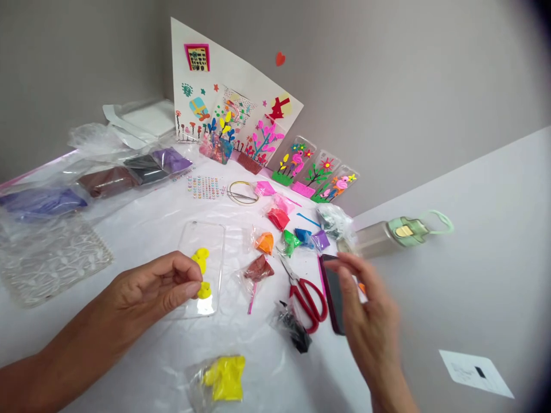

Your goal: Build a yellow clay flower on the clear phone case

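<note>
A clear phone case [215, 246] lies on the white-covered table with yellow clay pieces [200, 259] on it. My left hand [166, 287] is over the case's left side, thumb and fingers pinched beside a small yellow piece [204, 290]; whether it grips that piece is hidden. On the right, my right hand [365, 304] is raised over a dark phone [334, 298], thumb and forefinger bent toward each other, slightly blurred. Nothing can be made out between them. A bag of yellow clay [229, 378] lies at the near edge of the view.
Red-handled scissors [309, 304] lie between the hands, near black clay [297, 332] and brown clay [259, 267]. Further back are colored clay packets, a bottle [387, 236], and decorated cases [316, 172]. A textured clear mat [51, 264] is at left.
</note>
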{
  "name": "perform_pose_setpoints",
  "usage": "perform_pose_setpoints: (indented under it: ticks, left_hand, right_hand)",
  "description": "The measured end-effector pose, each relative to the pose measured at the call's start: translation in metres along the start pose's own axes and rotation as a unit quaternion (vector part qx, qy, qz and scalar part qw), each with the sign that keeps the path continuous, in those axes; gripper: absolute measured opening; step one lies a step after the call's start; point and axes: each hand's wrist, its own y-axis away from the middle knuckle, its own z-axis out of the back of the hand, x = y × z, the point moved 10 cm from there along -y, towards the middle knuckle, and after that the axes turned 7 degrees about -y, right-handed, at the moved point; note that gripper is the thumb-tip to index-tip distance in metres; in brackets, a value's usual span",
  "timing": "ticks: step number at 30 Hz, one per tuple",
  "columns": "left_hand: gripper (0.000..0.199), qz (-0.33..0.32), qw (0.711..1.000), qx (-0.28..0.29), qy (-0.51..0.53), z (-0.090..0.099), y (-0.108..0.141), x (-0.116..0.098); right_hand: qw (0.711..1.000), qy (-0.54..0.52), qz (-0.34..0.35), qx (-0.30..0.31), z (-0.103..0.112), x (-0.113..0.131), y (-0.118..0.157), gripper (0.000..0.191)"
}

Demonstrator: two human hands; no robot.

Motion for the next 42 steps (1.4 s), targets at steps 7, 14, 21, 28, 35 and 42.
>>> perform_pose_setpoints:
  ticks: [7, 14, 21, 28, 35, 42]
  left_hand:
    - [0.026, 0.008, 0.999, 0.013, 0.036, -0.009, 0.004, 0.007]
    - [0.027, 0.015, 0.998, -0.013, 0.067, -0.006, 0.008, -0.001]
    - [0.032, 0.038, 0.999, 0.005, 0.034, -0.003, 0.008, 0.002]
    - [0.029, 0.034, 0.997, -0.045, 0.043, -0.001, 0.014, -0.013]
    - [0.019, 0.007, 0.995, -0.071, 0.075, 0.007, 0.011, -0.005]
    - [0.015, 0.009, 0.988, -0.154, 0.005, 0.029, 0.014, -0.017]
  right_hand:
    - [0.978, 0.209, 0.007, -0.014, 0.024, -0.079, 0.014, 0.041]
    - [0.962, 0.262, 0.080, 0.004, 0.010, -0.066, 0.003, 0.036]
    - [0.957, 0.271, 0.090, 0.058, 0.001, -0.082, -0.006, 0.035]
    - [0.997, 0.015, 0.034, 0.072, -0.020, 0.009, -0.002, 0.027]
    - [0.895, -0.281, 0.092, 0.335, -0.130, 0.132, 0.040, 0.034]
    - [0.864, -0.371, 0.025, 0.339, -0.161, 0.128, 0.038, 0.022]
